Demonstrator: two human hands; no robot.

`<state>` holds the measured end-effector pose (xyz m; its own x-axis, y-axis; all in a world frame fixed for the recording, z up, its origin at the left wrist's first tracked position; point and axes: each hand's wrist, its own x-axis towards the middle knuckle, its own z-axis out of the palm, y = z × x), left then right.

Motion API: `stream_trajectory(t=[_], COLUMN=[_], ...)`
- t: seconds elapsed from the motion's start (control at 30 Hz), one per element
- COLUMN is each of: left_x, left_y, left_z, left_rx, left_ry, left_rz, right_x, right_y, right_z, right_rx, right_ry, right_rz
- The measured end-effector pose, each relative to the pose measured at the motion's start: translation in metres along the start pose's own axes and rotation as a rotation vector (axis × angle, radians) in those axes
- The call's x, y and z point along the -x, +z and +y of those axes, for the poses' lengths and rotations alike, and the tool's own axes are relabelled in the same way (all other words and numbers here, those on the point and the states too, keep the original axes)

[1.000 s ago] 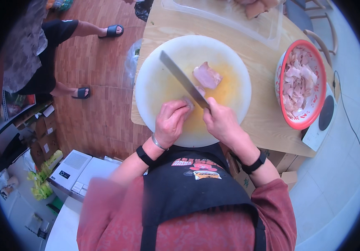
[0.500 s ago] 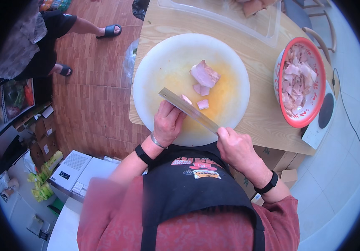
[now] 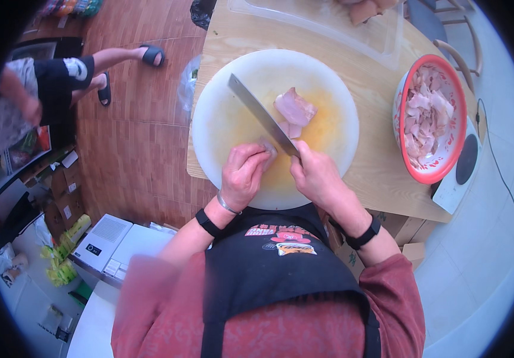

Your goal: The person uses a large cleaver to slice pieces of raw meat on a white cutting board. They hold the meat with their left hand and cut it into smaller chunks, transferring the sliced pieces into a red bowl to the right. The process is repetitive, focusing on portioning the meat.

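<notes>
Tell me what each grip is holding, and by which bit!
Right grip: the knife, by its handle end. Left grip: a meat piece, by its left side.

White appliance (image 3: 105, 234), cardboard boxes (image 3: 66, 194), reddish plank floor (image 3: 134, 134), black bag (image 3: 202, 13), another person (image 3: 55, 82) wearing dark sandals (image 3: 149, 55)

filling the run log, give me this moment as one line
left hand: holding meat piece | right hand: gripping knife | on white board: larger meat chunk | right of board: red-rimmed bowl of cut meat
</notes>
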<state>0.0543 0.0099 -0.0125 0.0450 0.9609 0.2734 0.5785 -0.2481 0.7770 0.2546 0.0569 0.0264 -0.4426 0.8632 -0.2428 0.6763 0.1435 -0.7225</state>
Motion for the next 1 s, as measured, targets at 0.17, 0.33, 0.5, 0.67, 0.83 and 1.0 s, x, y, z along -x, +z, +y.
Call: stream_trajectory(t=[0.17, 0.33, 0.5, 0.67, 0.83, 1.0], left_x=[0.002, 0.001, 0.0, -0.002, 0.002, 0.004], left_y=[0.001, 0.001, -0.001, 0.0, -0.003, -0.004], left_z=[0.002, 0.002, 0.004, 0.003, 0.001, -0.002], left_rx=[0.007, -0.004, -0.005, 0.002, 0.003, -0.004], left_ry=[-0.012, -0.032, -0.056, -0.041, 0.001, 0.015], left_rz=[0.016, 0.007, -0.007, -0.016, -0.021, -0.007], right_x=[0.048, 0.069, 0.065, 0.023, -0.001, 0.035], right_y=[-0.032, -0.044, -0.04, -0.001, 0.014, -0.03], right_z=[-0.007, -0.018, -0.019, -0.018, -0.004, -0.008], right_rx=[0.157, 0.246, 0.286, 0.29, 0.101, 0.102], right_ry=[-0.078, -0.07, -0.062, -0.049, -0.055, -0.135], right_rz=[-0.094, -0.155, -0.193, -0.169, 0.007, -0.011])
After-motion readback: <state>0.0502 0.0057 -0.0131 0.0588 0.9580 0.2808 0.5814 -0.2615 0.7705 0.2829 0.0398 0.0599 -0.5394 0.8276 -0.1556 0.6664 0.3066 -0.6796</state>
